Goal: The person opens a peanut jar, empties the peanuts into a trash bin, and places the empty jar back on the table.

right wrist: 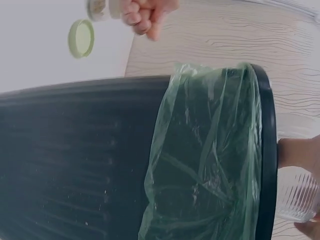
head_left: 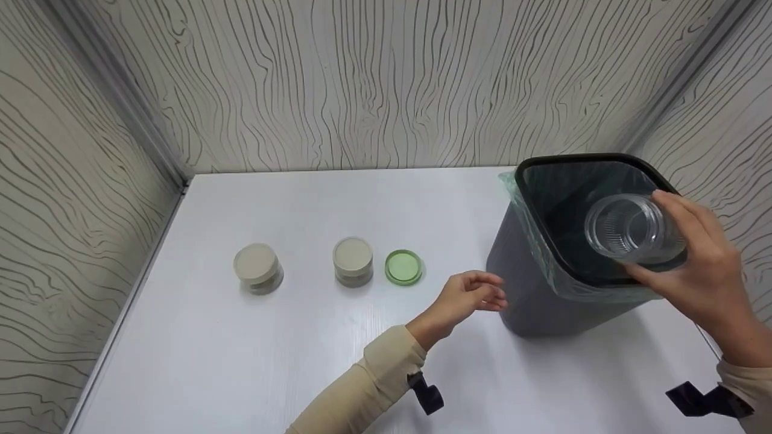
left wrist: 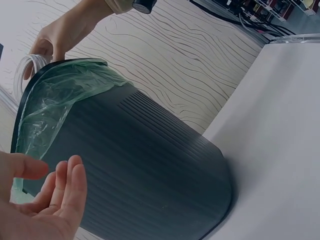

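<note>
White panels with a dark wood-grain pattern [head_left: 386,78] are set behind a white table [head_left: 181,361]. At left, two short jars with round beige lids [head_left: 258,265] are stood upright; beside them a round light-green lid [head_left: 403,267] is laid. Nothing is held by the left hand [head_left: 461,298], fingers loosely bent near a dark grey bin [head_left: 537,301] lined with a translucent green bag [right wrist: 210,150]. At its mouth, a clear ribbed jar [head_left: 624,229] is held tilted by the right hand [head_left: 705,259]; probably light, stiff and slippery, it is best gripped round its wall.
</note>
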`<state>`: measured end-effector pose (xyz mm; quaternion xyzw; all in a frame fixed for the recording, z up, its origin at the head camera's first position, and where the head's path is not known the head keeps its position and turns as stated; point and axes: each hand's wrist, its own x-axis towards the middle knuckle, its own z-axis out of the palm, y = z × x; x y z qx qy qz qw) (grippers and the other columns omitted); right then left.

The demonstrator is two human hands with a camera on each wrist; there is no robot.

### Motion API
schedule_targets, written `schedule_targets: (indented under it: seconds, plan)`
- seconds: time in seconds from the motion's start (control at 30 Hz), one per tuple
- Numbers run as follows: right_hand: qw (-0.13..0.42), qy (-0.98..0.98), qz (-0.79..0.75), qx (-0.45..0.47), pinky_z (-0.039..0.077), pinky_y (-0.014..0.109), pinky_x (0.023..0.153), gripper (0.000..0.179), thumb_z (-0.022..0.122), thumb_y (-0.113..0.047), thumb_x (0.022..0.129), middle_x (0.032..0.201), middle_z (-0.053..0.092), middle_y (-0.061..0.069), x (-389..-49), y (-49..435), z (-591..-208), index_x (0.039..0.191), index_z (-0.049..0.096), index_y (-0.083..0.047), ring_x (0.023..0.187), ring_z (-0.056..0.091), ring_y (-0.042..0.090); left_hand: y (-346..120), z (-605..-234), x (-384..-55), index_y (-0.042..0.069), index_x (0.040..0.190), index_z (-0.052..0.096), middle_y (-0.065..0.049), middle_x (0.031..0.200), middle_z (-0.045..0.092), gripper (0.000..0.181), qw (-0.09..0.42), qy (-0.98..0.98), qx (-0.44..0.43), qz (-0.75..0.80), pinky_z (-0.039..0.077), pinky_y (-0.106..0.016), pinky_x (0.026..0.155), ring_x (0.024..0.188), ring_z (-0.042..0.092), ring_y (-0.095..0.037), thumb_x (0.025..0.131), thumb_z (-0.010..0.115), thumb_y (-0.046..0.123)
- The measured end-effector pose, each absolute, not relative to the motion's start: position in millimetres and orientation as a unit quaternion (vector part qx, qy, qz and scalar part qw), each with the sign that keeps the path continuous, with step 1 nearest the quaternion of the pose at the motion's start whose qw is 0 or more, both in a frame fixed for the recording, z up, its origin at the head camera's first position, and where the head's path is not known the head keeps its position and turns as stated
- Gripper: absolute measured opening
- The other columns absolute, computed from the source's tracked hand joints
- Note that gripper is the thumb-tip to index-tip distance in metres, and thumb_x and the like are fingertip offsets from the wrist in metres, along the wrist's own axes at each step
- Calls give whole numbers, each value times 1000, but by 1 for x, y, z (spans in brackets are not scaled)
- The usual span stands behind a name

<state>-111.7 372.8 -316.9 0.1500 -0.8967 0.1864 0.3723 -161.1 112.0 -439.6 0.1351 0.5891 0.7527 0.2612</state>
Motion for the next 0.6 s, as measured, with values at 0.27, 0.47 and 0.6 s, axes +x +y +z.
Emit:
schedule_targets:
  seconds: [0.27, 0.47, 0.6]
  plan:
    - [345, -903, 226, 120, 23, -7, 96, 103, 55, -79, 67, 126, 53, 35, -107, 370, -313, 139, 49, -4, 120, 30, -24, 107, -451, -162, -9, 113, 60, -26, 99, 68, 24, 255, 592, 118, 755, 62, -33, 84, 89, 74, -27, 94, 50, 0]
    - [343, -900, 243, 111, 26, -7, 94, 91, 89, -32, 58, 124, 59, -4, -106, 367, -312, 137, 52, -5, 117, 35, -23, 104, -461, -162, -8, 114, 61, -23, 98, 69, 25, 255, 601, 102, 750, 62, -32, 83, 86, 74, -21, 93, 50, 1]
    - [349, -897, 252, 101, 28, -7, 93, 99, 84, 8, 40, 124, 39, -37, -106, 364, -312, 134, 54, -3, 115, 37, -24, 100, -466, -162, -7, 113, 61, -17, 94, 69, 25, 253, 605, 96, 749, 62, -32, 83, 85, 73, -19, 92, 50, 2]
